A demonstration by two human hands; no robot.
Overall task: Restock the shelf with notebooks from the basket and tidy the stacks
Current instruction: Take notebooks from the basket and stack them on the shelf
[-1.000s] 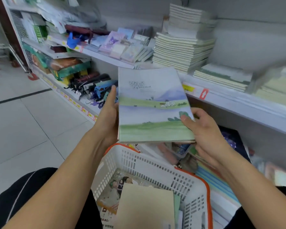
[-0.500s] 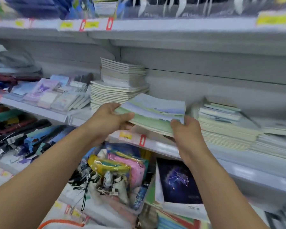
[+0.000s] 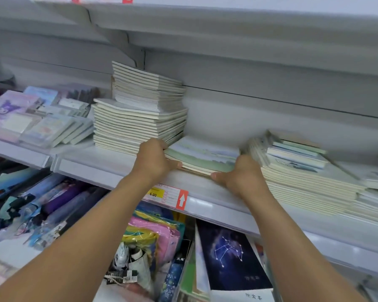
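A: What is around the two hands?

B: The left hand (image 3: 153, 159) and the right hand (image 3: 241, 174) hold a small pile of notebooks (image 3: 202, 155) between them. Just left of the left hand is a tall stack (image 3: 138, 120) of cream notebooks. It touches the fingers there. Just right of the right hand is a low stack (image 3: 299, 171), a bit messy on top. So the pile sits in a tight gap between two stacks.

A: Where is the pile?

B: It lies flat on the shelf (image 3: 109, 168), near the front edge. Below the hands there is a price tag (image 3: 168, 196) with a red arrow.

A: How do the hands hold it?

B: Each grip is curled on one side of the pile, thumb at the front edge.

A: What does the pile look like?

B: The top cover is soft green and pale blue, like a painted field. I cannot count the books in it.

A: Anything else?

B: Under the shelf is one dark notebook with stars (image 3: 229, 256) and some pink pouches (image 3: 159, 234). Far left of the hands lie small purple pads (image 3: 20, 114).
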